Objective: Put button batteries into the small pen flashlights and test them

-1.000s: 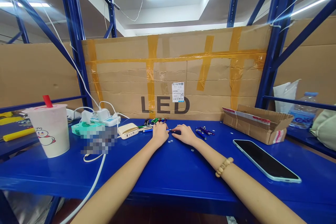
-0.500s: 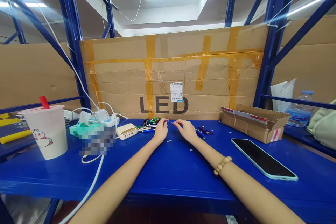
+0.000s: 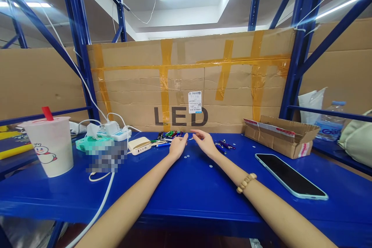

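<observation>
My left hand [image 3: 178, 146] is over the middle of the blue shelf, its fingers closed and pressed together. Whatever may be inside them is hidden. Facing it across a small gap is my right hand [image 3: 204, 142], thumb and fingertips drawn together around a thin, pale little piece [image 3: 190, 138] too small to name. Beyond and left of the left hand lies a heap of dark, green and red pens [image 3: 171, 134]. A blue pen [image 3: 163, 144] rests by that hand. More blue and purple pens [image 3: 225, 145] lie to the right of my right hand.
A phone [image 3: 290, 176] and an open cardboard box [image 3: 281, 135] are on the right. To the left stand a drink cup [image 3: 50, 147], a power strip [image 3: 119, 135] with cables and a cream-coloured box [image 3: 140, 145]. Taped cardboard [image 3: 130, 89] closes off the back.
My left hand has turned slightly and its fingertips have dropped. The gap between the hands looks much the same, and the pens on the shelf have not moved.
</observation>
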Tool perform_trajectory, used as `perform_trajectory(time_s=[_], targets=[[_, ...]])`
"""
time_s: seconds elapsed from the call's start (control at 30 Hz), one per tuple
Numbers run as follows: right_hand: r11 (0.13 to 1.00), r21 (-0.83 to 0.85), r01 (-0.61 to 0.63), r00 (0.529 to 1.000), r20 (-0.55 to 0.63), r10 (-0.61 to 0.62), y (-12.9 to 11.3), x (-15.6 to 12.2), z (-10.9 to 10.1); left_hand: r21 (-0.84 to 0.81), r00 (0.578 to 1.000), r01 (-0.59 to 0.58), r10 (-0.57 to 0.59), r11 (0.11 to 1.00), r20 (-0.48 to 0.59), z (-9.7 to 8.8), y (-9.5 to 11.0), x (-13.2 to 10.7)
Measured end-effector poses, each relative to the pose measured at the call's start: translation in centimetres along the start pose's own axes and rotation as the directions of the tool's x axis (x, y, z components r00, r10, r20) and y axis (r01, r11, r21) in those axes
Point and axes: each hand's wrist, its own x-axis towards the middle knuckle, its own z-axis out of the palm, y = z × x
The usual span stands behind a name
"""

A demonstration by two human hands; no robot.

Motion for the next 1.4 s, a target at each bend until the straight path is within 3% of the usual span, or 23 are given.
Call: perform_trajectory(time_s=[0.1, 0.2, 0.3, 0.47, 0.73, 1.0, 1.2, 1.4], targets=[[1.0, -0.015, -0.003, 0.996, 0.084, 0.004, -0.1, -0.2, 0.2, -0.188, 0.997, 0.08, -0.08, 0.979, 0.012, -0.1, 0.2, 0.0], [0.992, -0.1, 0.077, 0.991, 0.117, -0.065, -0.4, -0.4, 0.2, -0.325, 0.988, 0.154, -0.152, 0.933, 0.033, -0.4, 0.4, 0.1], [0.978, -0.161, 0.133, 0.983, 0.146, -0.11, -0.6, -0.5, 0.3, -0.357, 0.983, 0.181, -0.18, 0.916, 0.037, -0.7, 0.7, 0.1], [0.991, -0.105, 0.078, 0.979, 0.193, -0.056, -0.4, -0.3, 0.4, -0.382, 0.977, 0.212, -0.209, 0.899, 0.051, -0.9, 0.8, 0.1], [0.992, -0.065, 0.111, 0.966, 0.241, -0.092, -0.7, -0.2, 0.3, -0.372, 0.975, 0.22, -0.217, 0.902, 0.05, -0.8, 0.6, 0.2], [0.988, -0.059, 0.142, 0.968, 0.215, -0.127, -0.8, -0.3, 0.1, -0.331, 0.984, 0.176, -0.17, 0.927, 0.045, -0.7, 0.1, 0.5], [0.996, -0.05, 0.077, 0.958, 0.279, -0.06, -1.0, -0.7, 0.4, -0.16, 0.999, 0.014, -0.022, 0.987, -0.049, -0.5, -0.9, 1.0], [0.994, -0.072, 0.087, 0.973, 0.219, -0.07, -1.2, -0.6, 0.6, -0.079, 0.99, -0.011, 0.0, 0.997, -0.141, -0.5, -1.0, 1.0]])
